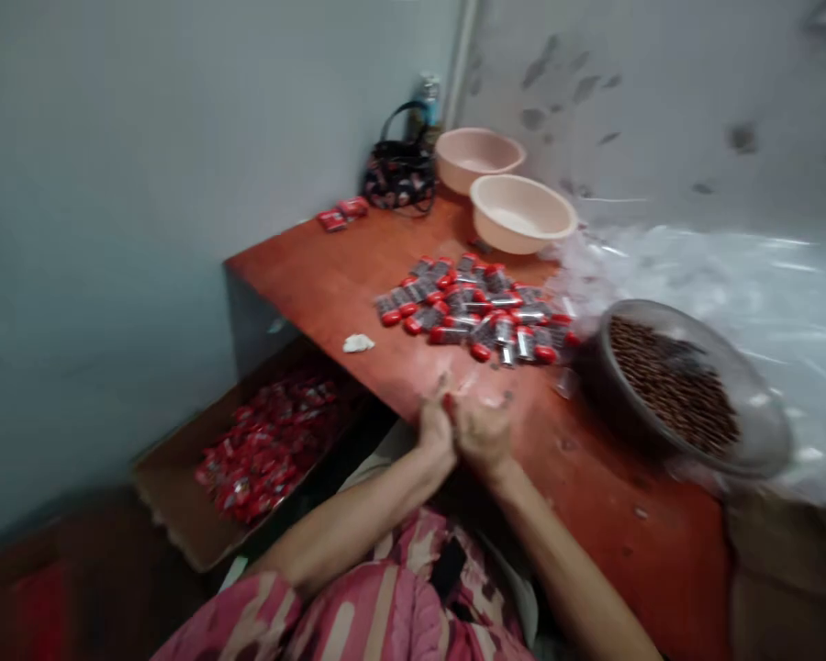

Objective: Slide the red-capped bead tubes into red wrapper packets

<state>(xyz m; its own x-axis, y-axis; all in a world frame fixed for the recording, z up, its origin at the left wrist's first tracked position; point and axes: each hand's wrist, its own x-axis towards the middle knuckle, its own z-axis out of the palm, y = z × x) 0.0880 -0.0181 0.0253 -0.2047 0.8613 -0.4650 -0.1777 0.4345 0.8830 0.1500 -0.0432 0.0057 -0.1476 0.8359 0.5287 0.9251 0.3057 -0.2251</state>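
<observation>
Pink patterned jacket (378, 597) is nearest to the camera. Left hand (435, 436) and right hand (482, 433) are pressed together at the edge of a red-brown wooden table (303, 266); the fingers are blurred, so what they pinch cannot be told. Small clear tubes with red caps (472, 308) lie in a loose pile just ahead of the hands.

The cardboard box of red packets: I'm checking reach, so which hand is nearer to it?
Left. The left hand is closer, with the cardboard box off to the person's left; the right hand sits on the far side of it, farther from the box.
</observation>
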